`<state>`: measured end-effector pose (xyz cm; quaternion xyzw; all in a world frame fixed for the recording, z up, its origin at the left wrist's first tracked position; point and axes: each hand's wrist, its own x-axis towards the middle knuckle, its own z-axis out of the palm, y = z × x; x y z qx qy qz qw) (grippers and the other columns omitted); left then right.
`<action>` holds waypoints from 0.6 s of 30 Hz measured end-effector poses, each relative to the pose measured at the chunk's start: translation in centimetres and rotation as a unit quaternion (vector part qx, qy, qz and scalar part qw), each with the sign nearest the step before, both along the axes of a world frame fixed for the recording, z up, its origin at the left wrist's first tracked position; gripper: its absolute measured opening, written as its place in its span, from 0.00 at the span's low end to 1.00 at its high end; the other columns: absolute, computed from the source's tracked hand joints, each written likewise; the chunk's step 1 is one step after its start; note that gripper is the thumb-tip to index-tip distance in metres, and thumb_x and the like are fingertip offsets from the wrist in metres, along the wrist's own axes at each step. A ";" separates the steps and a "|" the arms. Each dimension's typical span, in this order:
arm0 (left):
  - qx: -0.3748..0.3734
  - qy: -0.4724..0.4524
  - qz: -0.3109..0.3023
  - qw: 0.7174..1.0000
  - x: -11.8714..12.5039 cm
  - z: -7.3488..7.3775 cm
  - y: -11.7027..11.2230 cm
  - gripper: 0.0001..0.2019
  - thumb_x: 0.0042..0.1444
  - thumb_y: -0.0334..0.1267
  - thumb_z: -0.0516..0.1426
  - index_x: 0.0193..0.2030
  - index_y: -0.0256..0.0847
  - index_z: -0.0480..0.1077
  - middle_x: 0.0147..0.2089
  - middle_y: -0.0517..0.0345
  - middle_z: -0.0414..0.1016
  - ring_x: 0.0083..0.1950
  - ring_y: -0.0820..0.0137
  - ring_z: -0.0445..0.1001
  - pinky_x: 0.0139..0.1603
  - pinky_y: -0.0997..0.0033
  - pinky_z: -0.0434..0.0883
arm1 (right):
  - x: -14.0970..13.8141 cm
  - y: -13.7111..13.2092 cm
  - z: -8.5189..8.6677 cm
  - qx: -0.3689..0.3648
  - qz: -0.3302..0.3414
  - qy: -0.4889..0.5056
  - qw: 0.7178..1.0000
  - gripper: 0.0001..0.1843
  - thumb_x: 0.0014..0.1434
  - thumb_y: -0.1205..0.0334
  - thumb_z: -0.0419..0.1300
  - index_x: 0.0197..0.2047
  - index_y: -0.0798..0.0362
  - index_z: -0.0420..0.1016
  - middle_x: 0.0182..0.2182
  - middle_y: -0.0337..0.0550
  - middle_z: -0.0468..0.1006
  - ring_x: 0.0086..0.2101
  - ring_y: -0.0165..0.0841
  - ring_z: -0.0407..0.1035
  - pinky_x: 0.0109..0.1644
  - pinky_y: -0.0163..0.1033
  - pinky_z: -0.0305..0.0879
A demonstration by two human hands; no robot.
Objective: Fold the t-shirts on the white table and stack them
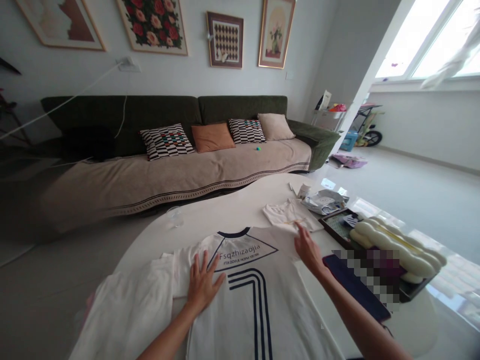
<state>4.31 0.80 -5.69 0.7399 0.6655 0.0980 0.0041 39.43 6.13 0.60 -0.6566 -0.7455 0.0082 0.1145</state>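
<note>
A white T-shirt (232,320) with a dark collar, printed lettering and dark stripes lies spread on the white table, its collar pointing away from me. My left hand (203,280) rests flat on the shirt's upper left part, fingers spread. At the right sleeve is my right hand (307,250), its index finger stretched forward and the other fingers partly hidden. No cloth shows lifted between those fingers. Left of the shirt, another white garment (127,305) hangs over the table edge. A folded white garment (288,214) lies beyond the right sleeve.
On the right of the table (150,250) are a dark tray (332,225) with a cream wavy cushion-like object (397,245), a dark blue flat item (352,285) and a silvery packet (325,201). A clear cup (175,217) stands at left. Behind is a green sofa (243,107) with pillows.
</note>
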 end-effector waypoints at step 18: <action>-0.034 -0.008 0.089 0.995 1.3 4.3 4.0 0.22 0.56 0.47 0.46 0.55 0.43 0.63 0.53 0.43 0.64 0.57 0.46 0.56 0.55 0.41 0.48 | -7.8 -2.3 -6.5 -0.092 -0.036 -0.019 0.995 0.31 0.59 0.41 0.39 0.63 0.41 0.45 0.64 0.40 0.43 0.62 0.44 0.30 0.58 0.61 0.36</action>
